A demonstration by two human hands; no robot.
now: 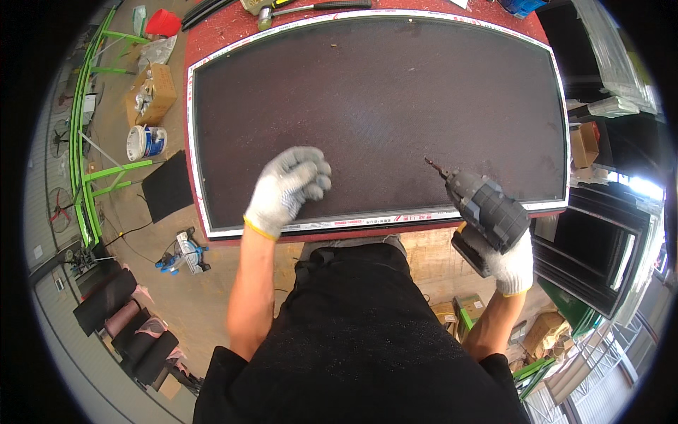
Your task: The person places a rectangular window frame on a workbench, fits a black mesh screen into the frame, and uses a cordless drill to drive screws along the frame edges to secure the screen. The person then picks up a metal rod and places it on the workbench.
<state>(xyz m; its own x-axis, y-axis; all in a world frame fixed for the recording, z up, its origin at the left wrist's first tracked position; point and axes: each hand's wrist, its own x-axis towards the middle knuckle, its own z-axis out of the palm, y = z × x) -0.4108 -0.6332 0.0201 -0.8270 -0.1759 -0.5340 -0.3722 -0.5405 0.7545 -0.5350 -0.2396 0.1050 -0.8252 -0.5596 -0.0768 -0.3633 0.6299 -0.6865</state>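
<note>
A cordless drill (487, 208) with a thin bit is gripped in my gloved right hand (510, 265), over the near right edge of the framed panel. Its bit points up and to the left, above the dark surface. My left hand (289, 187), in a white and grey work glove, hovers over the near left part with its fingers curled in. Whatever those fingers hold, if anything, is hidden. The large dark panel (381, 106) has a frame covered in white printed film (192, 134) and lies flat on a red work table (219, 37).
A hammer (265, 17) rests at the table's far edge. On the floor to the left are a cardboard box (164, 88), a white bucket (135, 143), a blue saw (189, 251) and dark rolls (106, 300). Dark framed panels (586, 247) stand at the right.
</note>
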